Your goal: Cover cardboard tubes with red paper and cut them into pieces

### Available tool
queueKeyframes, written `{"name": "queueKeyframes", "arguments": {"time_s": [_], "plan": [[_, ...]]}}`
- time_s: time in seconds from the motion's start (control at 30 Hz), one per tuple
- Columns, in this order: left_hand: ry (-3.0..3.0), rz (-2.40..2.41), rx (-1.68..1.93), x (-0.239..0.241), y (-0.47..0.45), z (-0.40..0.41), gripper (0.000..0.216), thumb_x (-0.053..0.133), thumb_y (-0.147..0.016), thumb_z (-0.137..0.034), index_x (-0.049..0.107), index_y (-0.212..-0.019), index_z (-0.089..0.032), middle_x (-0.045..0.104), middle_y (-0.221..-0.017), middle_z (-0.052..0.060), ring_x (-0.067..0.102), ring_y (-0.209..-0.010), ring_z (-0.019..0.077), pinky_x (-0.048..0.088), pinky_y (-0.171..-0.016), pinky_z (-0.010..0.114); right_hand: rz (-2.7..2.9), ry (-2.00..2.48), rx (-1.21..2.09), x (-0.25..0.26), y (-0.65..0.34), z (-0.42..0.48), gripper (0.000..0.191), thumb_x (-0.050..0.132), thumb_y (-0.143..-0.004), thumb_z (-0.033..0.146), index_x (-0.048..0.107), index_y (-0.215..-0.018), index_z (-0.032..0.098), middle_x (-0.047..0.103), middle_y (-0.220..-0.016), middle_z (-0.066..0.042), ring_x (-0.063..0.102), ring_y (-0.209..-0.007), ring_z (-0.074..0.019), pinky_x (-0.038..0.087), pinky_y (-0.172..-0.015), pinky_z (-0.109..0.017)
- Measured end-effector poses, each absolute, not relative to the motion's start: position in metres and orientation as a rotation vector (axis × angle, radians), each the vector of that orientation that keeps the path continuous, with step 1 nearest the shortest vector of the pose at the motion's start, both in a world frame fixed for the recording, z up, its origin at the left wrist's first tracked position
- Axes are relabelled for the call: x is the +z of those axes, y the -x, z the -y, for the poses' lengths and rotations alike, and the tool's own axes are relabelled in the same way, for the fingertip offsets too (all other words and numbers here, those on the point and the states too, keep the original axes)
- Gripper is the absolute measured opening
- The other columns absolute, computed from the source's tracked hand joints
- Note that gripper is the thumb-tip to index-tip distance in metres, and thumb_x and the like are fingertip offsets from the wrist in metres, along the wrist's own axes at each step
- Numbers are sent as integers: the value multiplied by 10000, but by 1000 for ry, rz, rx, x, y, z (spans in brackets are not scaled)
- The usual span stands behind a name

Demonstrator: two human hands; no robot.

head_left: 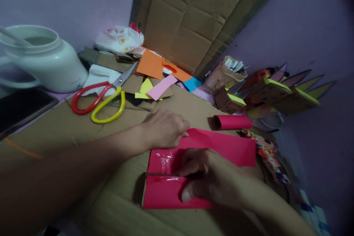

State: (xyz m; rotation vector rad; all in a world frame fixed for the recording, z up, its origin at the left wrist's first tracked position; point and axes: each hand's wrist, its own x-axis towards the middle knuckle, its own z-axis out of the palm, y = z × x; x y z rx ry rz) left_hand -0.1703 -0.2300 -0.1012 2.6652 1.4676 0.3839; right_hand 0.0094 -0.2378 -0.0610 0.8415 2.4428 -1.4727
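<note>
A sheet of red paper (235, 147) lies on the cardboard in front of me, partly wrapped around a flat cardboard piece whose edge shows at the left. Shiny clear tape (166, 160) sits on its left part, above a narrow lengthwise gap. My left hand (167, 129) is closed at the paper's upper left edge, its fingertips partly hidden. Lower down, my right hand (207, 175) grips the red-covered piece, index finger along the gap and thumb on the lower strip. Its other fingers are curled and partly hidden.
Scissors (109, 99) lie spread at left, near a white jug (44, 59) and a dark phone (24, 108). Coloured paper scraps (151, 64) are behind. At right are a red paper roll (233, 122), a pen holder (225, 75), spiky cardboard crafts (276, 90) and a patterned item (272, 156).
</note>
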Motion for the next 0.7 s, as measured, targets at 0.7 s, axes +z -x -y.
{"name": "queueKeyframes", "arguments": {"time_s": [0.7], "plan": [[-2642,-1499,415,-100,170,229,182,569,-853,-310,670,-823,-161,699,-811,70,651,-714,241,281,-485,305,-2161,-1132,-1448,-55,-3,226,177,792,-641,171,665,-761,197,607,-624,69,504,-562,-89,344,-484,-190]]}}
